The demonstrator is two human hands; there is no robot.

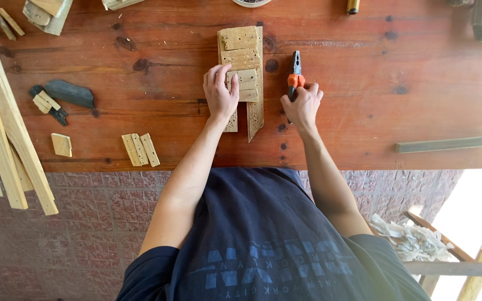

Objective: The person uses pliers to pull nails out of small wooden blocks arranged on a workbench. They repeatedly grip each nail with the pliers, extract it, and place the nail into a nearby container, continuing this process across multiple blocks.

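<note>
Head view: left hand (pixel 220 95) on wooden piece (pixel 242 67), right hand (pixel 302 106) gripping pliers (pixel 294 75)

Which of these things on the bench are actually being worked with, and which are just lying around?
In use:
left hand on the slatted wooden piece
right hand gripping orange-handled pliers

Lying about:
three small wood strips
dark scrap
long planks

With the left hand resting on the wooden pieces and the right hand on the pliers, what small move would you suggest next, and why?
Probably lift the pliers off the table. The right hand grips their orange handles, but the tool lies flat beside the stacked wood pieces, nose pointing away. The left hand already presses down on the stack, steadying it, so the tool seems the part left to bring over.
</note>
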